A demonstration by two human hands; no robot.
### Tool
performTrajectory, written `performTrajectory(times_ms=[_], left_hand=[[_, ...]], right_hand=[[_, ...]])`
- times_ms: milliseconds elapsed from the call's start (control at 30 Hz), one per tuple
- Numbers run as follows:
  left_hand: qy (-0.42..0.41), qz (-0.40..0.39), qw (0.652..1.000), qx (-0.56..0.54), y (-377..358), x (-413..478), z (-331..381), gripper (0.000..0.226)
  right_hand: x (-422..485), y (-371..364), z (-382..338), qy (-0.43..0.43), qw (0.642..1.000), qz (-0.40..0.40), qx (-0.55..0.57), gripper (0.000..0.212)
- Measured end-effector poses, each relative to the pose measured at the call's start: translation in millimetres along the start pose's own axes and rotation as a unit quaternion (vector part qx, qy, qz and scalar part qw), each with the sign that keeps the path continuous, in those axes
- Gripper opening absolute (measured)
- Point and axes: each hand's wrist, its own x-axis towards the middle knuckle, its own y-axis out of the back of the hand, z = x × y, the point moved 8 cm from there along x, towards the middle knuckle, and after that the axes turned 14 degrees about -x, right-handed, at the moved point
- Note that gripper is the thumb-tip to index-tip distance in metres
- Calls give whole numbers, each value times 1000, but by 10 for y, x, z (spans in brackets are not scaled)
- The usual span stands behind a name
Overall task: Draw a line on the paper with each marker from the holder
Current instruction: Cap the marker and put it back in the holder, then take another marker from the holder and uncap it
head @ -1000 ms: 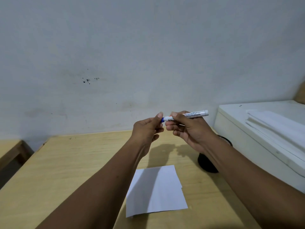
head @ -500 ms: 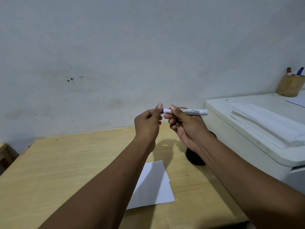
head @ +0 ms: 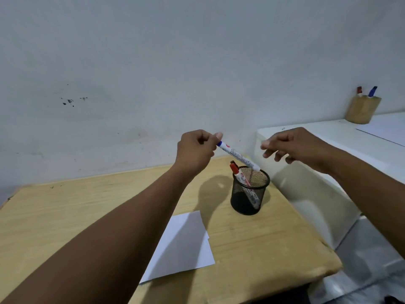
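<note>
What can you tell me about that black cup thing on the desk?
The black holder is a round cup that looks like fine wire mesh, see-through, with a solid rim and base. It stands upright on the wooden desk, just beyond the white paper without touching it. A red-capped marker leans inside it. The tail of the blue marker hangs over its rim; whether they touch is unclear.

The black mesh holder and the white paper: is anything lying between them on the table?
No. In the head view, only bare wooden table separates the holder from the paper.
</note>
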Motion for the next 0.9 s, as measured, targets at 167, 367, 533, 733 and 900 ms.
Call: performTrajectory(times_ms=[167, 367, 533, 733, 900], left_hand=[[-54, -88, 980, 172, -409, -5, -60, 32], [5, -174, 962, 208, -615, -95, -199, 50], [1, -176, 960, 219, -588, -82, -207, 24], [-13, -96, 982, 160, -397, 53, 11, 17], [-18, -28, 998, 62, 53, 121, 257, 12]], right_hand=[[-21, -175, 162, -9, 998, 3, -55, 20], [43, -219, 168, 2, 999, 33, -40, 16], [92, -265, 134, 9, 998, 51, -39, 13], [108, -147, -160, 39, 977, 199, -67, 11], [81, -385, -736, 125, 979, 159, -29, 10]])
